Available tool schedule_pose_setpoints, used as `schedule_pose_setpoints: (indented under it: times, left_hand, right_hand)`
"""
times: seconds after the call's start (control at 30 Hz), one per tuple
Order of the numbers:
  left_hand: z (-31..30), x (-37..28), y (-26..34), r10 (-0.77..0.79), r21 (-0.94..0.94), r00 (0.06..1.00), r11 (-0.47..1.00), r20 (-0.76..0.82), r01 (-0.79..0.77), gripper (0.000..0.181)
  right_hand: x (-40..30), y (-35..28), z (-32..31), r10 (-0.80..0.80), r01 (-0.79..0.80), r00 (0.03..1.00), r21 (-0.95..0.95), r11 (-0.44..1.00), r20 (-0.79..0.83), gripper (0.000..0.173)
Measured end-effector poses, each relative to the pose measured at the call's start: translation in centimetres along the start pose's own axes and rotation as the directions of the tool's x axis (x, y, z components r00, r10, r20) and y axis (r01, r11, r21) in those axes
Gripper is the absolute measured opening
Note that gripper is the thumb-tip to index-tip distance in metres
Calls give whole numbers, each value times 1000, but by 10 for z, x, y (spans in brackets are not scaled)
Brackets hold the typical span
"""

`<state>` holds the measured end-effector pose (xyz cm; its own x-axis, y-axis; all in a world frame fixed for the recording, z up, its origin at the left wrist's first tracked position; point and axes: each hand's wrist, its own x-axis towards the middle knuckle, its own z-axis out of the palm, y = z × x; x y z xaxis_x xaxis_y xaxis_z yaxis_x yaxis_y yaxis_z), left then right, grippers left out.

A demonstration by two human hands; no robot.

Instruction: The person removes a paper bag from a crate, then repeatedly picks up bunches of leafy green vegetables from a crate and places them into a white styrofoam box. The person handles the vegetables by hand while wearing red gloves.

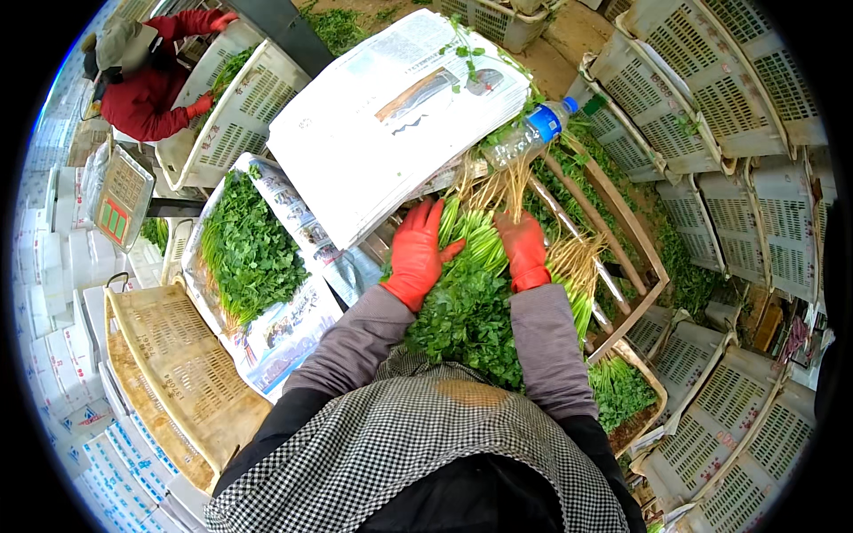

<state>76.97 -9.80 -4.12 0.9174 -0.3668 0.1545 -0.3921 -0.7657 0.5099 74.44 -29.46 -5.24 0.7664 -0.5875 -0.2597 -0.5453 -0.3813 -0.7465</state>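
A bunch of leafy green herbs, perhaps coriander, lies before me with its leaves towards my body and its pale roots pointing away. My left hand, in a red rubber glove, lies on the left side of the stems with its thumb spread. My right hand, gloved alike, is curled at the right side of the stems near the roots; its fingertips are partly hidden. Beyond both hands lies a thick stack of newspaper sheets, a few sprigs on it. A plastic bottle with a blue cap lies at the stack's right edge.
More herbs lie on newspaper in a crate at left. A digital scale and an empty plastic crate stand nearby. A metal-and-wood rack is at right, with many stacked crates beyond. A co-worker handles a crate at upper left.
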Motion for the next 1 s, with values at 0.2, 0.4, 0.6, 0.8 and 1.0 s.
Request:
schedule_pose_setpoints:
  times: [0.2,0.4,0.6,0.8,1.0]
  left_hand:
    - [2,-1,-1,-11,-45,1000,999,-26,10,85]
    - [-8,-4,-1,-96,-283,995,955,-16,87,78]
    - [-14,8,9,29,-367,997,930,65,-3,57]
    - [12,42,35,305,-434,917,884,258,-173,46]
    - [21,32,66,404,-248,854,909,329,-334,49]
  right_hand:
    - [-40,-66,-3,-475,412,868,-322,853,-148,37]
    - [-36,-42,6,-420,417,904,-357,836,75,27]
    - [-101,-31,-14,-187,182,982,257,949,-7,16]
    - [-142,-42,-60,-658,671,692,72,738,296,32]
    - [-158,-40,-92,-741,732,547,208,649,388,35]
